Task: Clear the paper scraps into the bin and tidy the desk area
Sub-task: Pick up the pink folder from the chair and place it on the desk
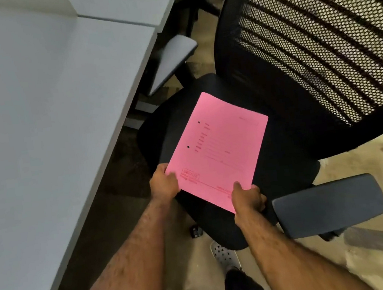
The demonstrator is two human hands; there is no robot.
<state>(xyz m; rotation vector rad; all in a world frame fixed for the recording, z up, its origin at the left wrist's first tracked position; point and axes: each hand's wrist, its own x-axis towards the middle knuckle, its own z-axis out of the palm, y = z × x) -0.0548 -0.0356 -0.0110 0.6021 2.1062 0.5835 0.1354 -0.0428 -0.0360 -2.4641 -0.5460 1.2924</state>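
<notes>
A pale grey tabletop (45, 119) filled the left of the view, its edge running diagonally down to the lower left, with a second grey slab butted against it at the far end. Beside it stood a black office chair (276, 120) with a mesh back and grey armrests, on a mottled tan floor (365, 154).

Both bare hands held a pink folder (217, 151) above the chair seat, clear of the tabletop. The folder lay nearly flat, tilted a little, with two punched holes near its left edge and faint printed lines and a stamped box on its face; the print was too blurred to read.

The left hand (164, 183) pinched the folder's near left corner, thumb on top, its grip clamped on the folder. The right hand (249, 198) gripped the near edge further right, thumb pressed on the upper face, fingers below, its grip likewise closed on the folder.

Near the bottom edge a grey perforated shoe (224, 256) rested on the floor.
</notes>
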